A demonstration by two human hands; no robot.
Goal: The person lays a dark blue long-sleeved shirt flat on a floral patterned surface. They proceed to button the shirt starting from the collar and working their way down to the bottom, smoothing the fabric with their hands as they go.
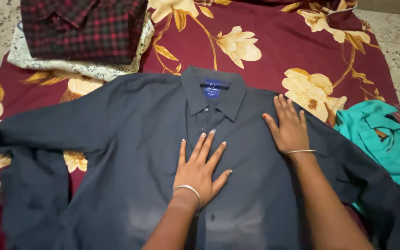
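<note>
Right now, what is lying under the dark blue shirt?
The dark blue shirt lies on a maroon bedsheet with cream flowers, which shows around it. Both hands, left hand and right hand, press flat on top. Anything beneath the shirt's middle is covered.

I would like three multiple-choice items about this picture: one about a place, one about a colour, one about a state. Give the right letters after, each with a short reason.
1. Where does the folded plaid shirt lie?
A. at the top left, beyond the dark shirt's collar
B. under the right hand
C. on the teal garment

2. What colour is the garment at the right edge?
A. white
B. teal
C. orange

3. How does the left hand rest on the dark shirt?
A. clenched in a fist
B. pinching the collar
C. flat, fingers spread

Answers: 1 A, it sits at the upper left of the floral sheet. 2 B, it is plainly teal. 3 C, the palm lies flat by the buttons, as does the right hand.
</note>
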